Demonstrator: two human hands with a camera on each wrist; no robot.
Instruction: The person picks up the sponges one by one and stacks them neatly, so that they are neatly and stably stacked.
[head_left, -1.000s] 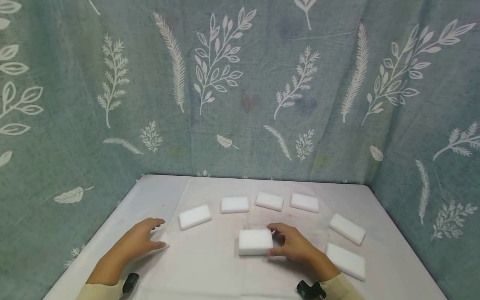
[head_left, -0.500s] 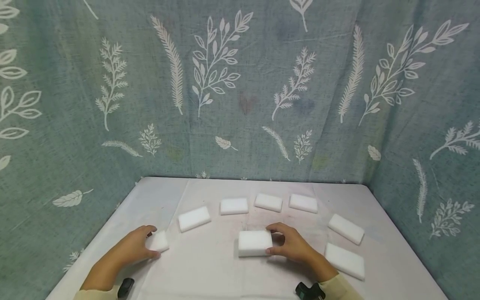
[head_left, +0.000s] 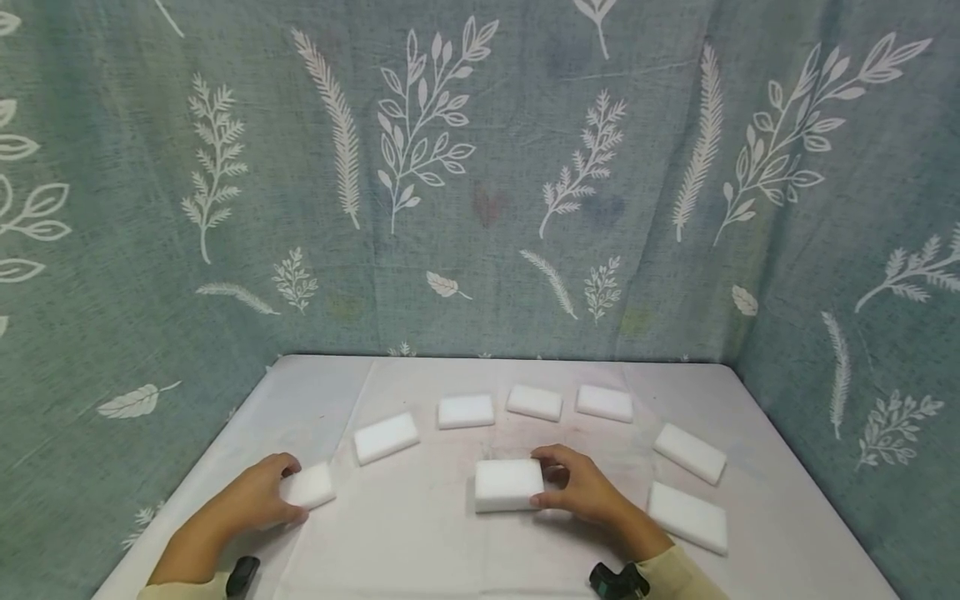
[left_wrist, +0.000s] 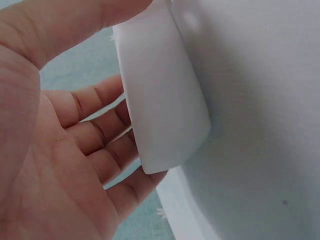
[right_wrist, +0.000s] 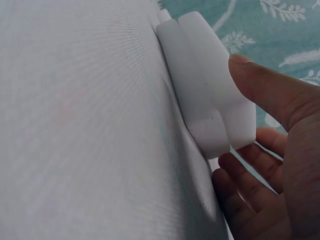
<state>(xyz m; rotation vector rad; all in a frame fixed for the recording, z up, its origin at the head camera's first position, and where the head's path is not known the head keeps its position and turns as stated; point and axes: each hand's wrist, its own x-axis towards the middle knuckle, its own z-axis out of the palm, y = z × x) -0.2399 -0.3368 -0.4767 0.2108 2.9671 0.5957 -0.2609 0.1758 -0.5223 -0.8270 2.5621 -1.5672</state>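
Observation:
At the left of the table, in the head view, my left hand [head_left: 258, 493] grips the end of a white sponge block [head_left: 313, 486]. The left wrist view shows the thumb at one edge of that sponge [left_wrist: 162, 100] and the fingers along the other. Whether it is lifted is unclear. Near the middle, my right hand [head_left: 583, 490] pinches the right end of two stacked white sponges [head_left: 508, 482]. In the right wrist view the upper sponge [right_wrist: 217, 60] lies flat against the lower sponge [right_wrist: 187, 92], which sits on the cloth.
Several more white sponges lie in an arc: one at left [head_left: 386, 438], one at back [head_left: 466, 412], one at right [head_left: 690, 453] and one by the right forearm [head_left: 687, 515]. A white cloth covers the table [head_left: 390, 542]. Leaf-patterned curtains [head_left: 480, 317] enclose it.
My left hand, earlier spread around the left sponge, has drawn back slightly to the left and grasped its end. The right hand keeps its hold on the stack.

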